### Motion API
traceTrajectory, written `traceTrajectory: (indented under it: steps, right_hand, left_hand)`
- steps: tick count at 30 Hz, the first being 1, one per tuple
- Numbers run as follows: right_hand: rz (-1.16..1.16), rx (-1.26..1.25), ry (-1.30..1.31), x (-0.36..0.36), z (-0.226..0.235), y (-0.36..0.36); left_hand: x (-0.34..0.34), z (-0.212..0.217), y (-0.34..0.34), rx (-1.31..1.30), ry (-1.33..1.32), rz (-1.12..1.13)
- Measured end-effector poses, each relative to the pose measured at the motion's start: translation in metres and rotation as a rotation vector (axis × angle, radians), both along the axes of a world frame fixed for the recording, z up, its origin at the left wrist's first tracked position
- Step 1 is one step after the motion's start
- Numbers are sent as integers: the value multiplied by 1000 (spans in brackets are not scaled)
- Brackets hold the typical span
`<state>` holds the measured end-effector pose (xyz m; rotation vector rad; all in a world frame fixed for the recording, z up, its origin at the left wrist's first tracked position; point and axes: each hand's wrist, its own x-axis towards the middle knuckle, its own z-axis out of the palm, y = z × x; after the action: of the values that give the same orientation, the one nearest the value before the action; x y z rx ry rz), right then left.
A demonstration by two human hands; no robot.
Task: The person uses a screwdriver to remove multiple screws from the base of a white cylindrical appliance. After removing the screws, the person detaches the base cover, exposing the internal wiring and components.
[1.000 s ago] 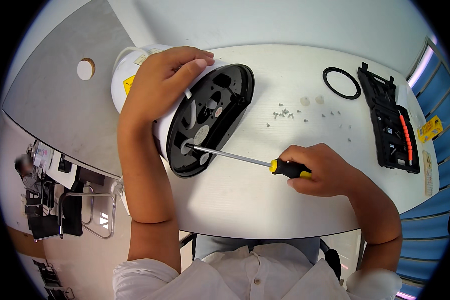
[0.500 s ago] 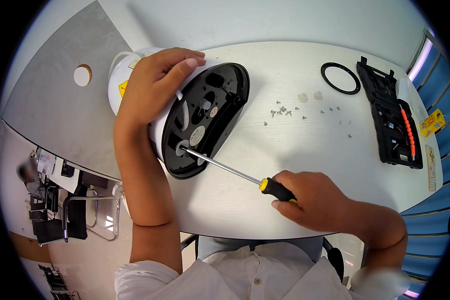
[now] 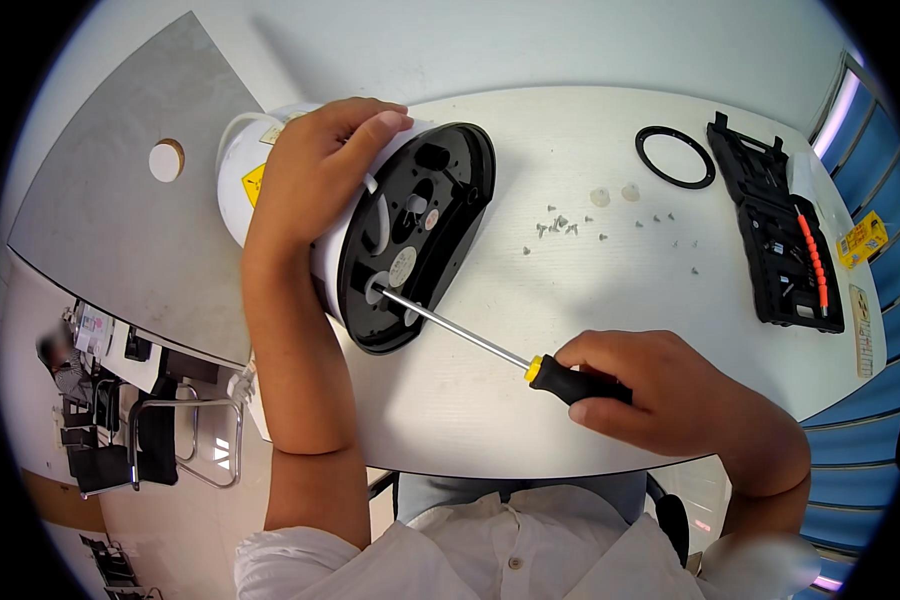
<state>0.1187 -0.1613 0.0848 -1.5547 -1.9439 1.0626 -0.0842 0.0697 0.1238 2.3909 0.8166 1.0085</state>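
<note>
A white rounded appliance point(image 3: 238, 165) lies on its side on the white table, its black underside point(image 3: 435, 270) tilted toward me. My left hand point(image 3: 320, 175) is curled over the top of its white body, fingertips near the rim of the base. My right hand point(image 3: 660, 390) is closed around the black and yellow handle of a screwdriver point(image 3: 460, 332). The shaft runs up to the left, and its tip sits inside a round recess at the lower part of the underside. Whether the tip touches a screw is hidden.
Several small screws point(image 3: 560, 224) lie scattered mid-table near two translucent discs point(image 3: 599, 197). At the right are a black ring point(image 3: 692, 184), an open black tool case point(image 3: 785, 305) with an orange flexible shaft point(image 3: 812, 255), and a yellow box point(image 3: 862, 238). A grey table point(image 3: 110, 240) adjoins at left.
My right hand has shifted right, gripping farther back so more of the screwdriver handle shows. The tip remains in the recess. My left hand keeps its hold on the appliance.
</note>
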Motion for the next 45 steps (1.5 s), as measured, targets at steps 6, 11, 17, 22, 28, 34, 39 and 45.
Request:
traceTrajectory:
  steps: [6,11,17,22,28,34,39,45]
  right_hand:
    - [-120,-424,459,25,-7,13]
    - [-138,-216,243,25,-13,13]
    - [-212,755,-645,2,-35,-9]
    - [-206,323,-254,7,-23,-4]
    - [-35,-363,532,33,-17,11]
    - [-112,-253,296,31,-8,12]
    - [-186,758,-636,9,-24,-10]
    - [-191,223,-38,22,-16,-6]
  left_hand:
    - [18,1,1,48,39,99]
    - [18,2,0,70,65,121]
    - [20,1,-3,72,47,110]
    - [18,2,-4,94,72,118]
    - [18,0,-3,107,57,103]
    - [18,-1,-3,95,44,89]
    - [18,0,-4,85,47,103]
    - [17,0,-6,93,52,117]
